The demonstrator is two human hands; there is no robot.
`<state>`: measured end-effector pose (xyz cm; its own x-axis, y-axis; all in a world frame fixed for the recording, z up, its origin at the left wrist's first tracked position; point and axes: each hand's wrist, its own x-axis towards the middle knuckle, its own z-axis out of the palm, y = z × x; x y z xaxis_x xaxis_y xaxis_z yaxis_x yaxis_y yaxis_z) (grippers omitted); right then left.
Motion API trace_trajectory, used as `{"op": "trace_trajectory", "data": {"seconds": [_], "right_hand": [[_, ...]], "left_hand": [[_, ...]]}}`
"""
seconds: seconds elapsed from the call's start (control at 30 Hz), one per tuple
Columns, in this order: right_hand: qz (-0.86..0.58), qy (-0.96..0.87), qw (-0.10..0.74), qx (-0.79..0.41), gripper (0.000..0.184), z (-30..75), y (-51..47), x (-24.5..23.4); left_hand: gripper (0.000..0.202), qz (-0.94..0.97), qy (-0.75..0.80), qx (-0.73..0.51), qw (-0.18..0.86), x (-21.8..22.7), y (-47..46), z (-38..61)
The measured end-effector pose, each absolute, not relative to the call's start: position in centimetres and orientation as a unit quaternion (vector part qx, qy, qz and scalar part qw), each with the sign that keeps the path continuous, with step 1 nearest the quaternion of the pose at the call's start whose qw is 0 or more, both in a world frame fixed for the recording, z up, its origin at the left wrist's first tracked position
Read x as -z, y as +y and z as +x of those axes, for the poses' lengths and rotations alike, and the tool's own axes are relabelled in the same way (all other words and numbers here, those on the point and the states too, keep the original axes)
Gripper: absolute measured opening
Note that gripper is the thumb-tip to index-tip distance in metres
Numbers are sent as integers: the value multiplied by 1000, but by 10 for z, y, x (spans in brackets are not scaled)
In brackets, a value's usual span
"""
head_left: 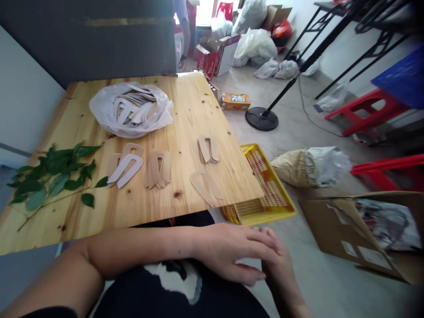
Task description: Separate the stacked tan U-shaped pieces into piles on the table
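Note:
My left hand [232,251] lies across my right hand [280,258], in front of my body and just off the table's near edge. The left fingers are stretched out with the thumb apart, holding nothing I can see. Most of the right hand's fingers are hidden beneath the left. On the wooden table [185,123], flat U-shaped pieces lie in small groups: a pale one [127,170] over tan ones, a tan stack [159,170], another stack [208,150], and a thin tan piece [205,187] nearest my hands.
A white plastic bag [102,117] full of similar pieces sits at the table's back. A leafy branch [62,172] lies on the left. Beyond the right edge are a yellow crate [285,207], a cardboard box [344,234], a black stand [261,119] and red stools [374,106].

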<state>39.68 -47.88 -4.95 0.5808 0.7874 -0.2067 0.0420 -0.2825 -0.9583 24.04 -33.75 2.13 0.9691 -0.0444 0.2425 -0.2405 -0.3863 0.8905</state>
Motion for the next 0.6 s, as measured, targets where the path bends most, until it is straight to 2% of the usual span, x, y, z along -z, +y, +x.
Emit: {"op": "trace_trajectory", "data": {"seconds": [0.07,0.23,0.43,0.53,0.6], "right_hand": [[-755,-272,502,-323,43,406,-481,59],[-802,-266,455,-282,49,433,-490,87],[-841,-316,371,-235,53,453,-504,111],[-867,-296,314,-248,53,459,-511,118],[-873,-290,324,-223,48,462,-513,122]], "left_hand": [[31,862,-97,-41,496,-26,-337,236],[26,917,-114,-5,383,-29,-337,225],[21,935,-119,-5,335,-29,-332,217],[19,939,-115,-10,325,-30,-331,214],[20,942,-113,-16,315,-30,-331,213]]}}
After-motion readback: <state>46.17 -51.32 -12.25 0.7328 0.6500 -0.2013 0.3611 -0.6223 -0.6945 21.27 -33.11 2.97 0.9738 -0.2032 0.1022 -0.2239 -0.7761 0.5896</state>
